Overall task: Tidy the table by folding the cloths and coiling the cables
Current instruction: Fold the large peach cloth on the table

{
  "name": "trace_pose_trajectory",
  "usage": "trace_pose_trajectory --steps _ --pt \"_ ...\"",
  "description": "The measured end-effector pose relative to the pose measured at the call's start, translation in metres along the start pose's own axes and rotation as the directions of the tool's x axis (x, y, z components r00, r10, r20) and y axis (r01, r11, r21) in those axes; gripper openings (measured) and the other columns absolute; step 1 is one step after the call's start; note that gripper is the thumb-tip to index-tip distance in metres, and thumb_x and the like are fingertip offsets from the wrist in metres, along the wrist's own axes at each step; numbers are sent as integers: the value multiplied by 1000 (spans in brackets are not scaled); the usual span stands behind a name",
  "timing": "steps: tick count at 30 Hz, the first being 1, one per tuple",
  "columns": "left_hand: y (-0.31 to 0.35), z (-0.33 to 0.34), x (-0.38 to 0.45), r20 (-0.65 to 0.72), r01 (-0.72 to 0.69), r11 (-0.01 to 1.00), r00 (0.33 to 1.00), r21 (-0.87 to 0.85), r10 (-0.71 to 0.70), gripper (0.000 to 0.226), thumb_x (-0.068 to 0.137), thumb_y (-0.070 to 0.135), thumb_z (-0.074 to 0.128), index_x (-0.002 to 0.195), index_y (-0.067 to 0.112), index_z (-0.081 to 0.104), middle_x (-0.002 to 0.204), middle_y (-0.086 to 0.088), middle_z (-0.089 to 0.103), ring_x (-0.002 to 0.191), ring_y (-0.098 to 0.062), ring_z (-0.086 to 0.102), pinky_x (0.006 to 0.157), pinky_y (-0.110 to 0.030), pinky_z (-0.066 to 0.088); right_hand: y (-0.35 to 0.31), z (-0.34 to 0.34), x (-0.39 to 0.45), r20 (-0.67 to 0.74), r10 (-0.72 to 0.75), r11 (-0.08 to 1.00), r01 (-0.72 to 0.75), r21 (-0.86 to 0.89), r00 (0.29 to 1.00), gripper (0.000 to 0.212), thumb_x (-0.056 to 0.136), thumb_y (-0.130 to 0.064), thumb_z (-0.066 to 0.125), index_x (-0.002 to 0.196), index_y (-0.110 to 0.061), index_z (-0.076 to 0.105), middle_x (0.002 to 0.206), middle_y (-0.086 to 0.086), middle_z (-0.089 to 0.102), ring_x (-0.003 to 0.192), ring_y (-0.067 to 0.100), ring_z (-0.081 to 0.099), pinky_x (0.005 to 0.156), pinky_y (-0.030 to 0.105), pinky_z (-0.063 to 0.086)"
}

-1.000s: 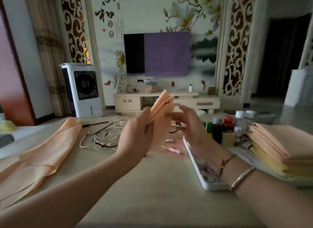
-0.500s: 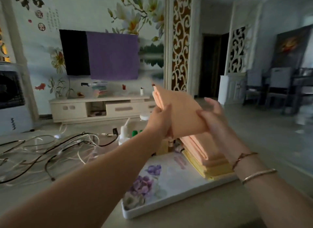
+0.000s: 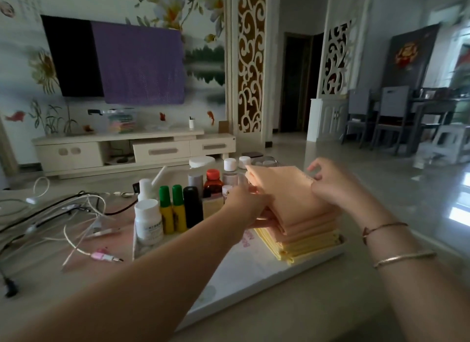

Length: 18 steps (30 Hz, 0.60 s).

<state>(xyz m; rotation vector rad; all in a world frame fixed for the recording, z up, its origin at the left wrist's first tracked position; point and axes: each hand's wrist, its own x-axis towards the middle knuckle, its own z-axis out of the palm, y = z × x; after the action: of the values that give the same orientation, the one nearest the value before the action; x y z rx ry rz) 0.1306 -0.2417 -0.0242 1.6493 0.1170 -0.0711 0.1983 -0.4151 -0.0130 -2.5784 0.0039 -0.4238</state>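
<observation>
I am leaning over a pale table (image 3: 292, 313) that is carrying everything in front of me. On it a white tray (image 3: 244, 273) with a faint printed pattern is lying at an angle, and at its far right end a stack of folded cloths (image 3: 307, 236) is sitting, yellow ones at the bottom and peach ones above. I am holding a folded peach cloth (image 3: 282, 189) tilted on top of that stack, its near edge touching the pile and its far edge raised. My left hand (image 3: 248, 204) is gripping the cloth's left side, fingers tucked under it at the top of the stack. My right hand (image 3: 330, 184) is pinching the cloth's right edge between thumb and fingertips. The two hands are apart, one on each side of the cloth.

To the left on the table a loose tangle of white and black cables (image 3: 58, 214) is spreading out uncoiled, with a pink plug (image 3: 103, 256) lying nearest the tray. Between the cables and the cloths, bottles are crowding the tray's left end: a white pill bottle (image 3: 148, 222), two yellow bottles with green caps (image 3: 173, 209), a black bottle (image 3: 192, 207), and a brown bottle with a red cap (image 3: 213, 182).
</observation>
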Motion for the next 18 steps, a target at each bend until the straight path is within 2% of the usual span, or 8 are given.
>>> trace_pose_trajectory --steps 3,4,6,8,10,12,14,18 --pt "-3 2 -4 -11 12 1000 1000 13 -12 36 94 10 58 129 8 48 93 -13 67 74 -20 69 52 -27 58 -15 12 -14 -130 -307 946 287 -151 943 42 86 -15 57 125 -29 54 125 -2 58 108 17 51 93 37 44" --pt "-4 2 -6 -10 17 1000 1000 13 -17 30 95 11 55 125 8 51 90 -12 67 72 -19 69 51 -26 57 -20 18 -18 -70 -373 924 363 -124 925 42 92 -24 52 133 -31 49 136 -3 52 118 17 48 99 39 40" --pt "-3 1 -8 -16 38 999 999 -9 -39 15 98 12 49 109 8 57 85 -10 67 66 -17 69 48 -25 55 -25 31 -21 193 -382 899 412 -150 904 51 97 -43 30 147 -37 27 155 -6 27 141 21 27 112 47 25" --pt "-2 -3 -8 -48 87 996 995 -19 -87 12 99 12 46 99 9 57 84 -10 66 64 -17 68 50 -29 57 -20 40 -21 451 -273 848 434 -304 850 67 88 -52 14 152 -39 3 162 -6 1 149 23 3 118 53 9" --pt "-2 -13 -10 -94 118 993 989 23 -115 12 98 11 47 102 8 58 91 -10 65 73 -19 67 57 -31 59 -13 45 -22 547 -198 816 446 -368 813 67 90 -53 14 152 -38 -8 162 -3 -7 149 24 -4 119 54 4" --pt "-5 -24 -12 -101 90 989 992 116 -78 16 98 10 47 108 5 58 90 -8 65 75 -18 67 60 -31 60 -13 43 -25 467 -235 849 414 -329 852 60 95 -53 13 152 -38 3 162 -4 7 148 24 8 117 52 11" --pt "-5 -40 -21 -82 32 989 996 144 -21 15 99 12 46 108 10 58 84 -5 64 69 -15 65 56 -27 58 -26 39 -34 263 -332 879 399 -262 906 53 98 -50 16 150 -37 20 156 -5 27 143 20 24 116 49 18" --pt "-8 -79 -50 -122 -1 993 992 116 15 13 98 15 48 95 19 59 86 -9 68 69 -17 68 50 -25 54 -72 31 -62 -12 -559 826 555 -93 829 47 100 -37 38 146 -32 33 151 -7 37 142 15 28 114 34 19"
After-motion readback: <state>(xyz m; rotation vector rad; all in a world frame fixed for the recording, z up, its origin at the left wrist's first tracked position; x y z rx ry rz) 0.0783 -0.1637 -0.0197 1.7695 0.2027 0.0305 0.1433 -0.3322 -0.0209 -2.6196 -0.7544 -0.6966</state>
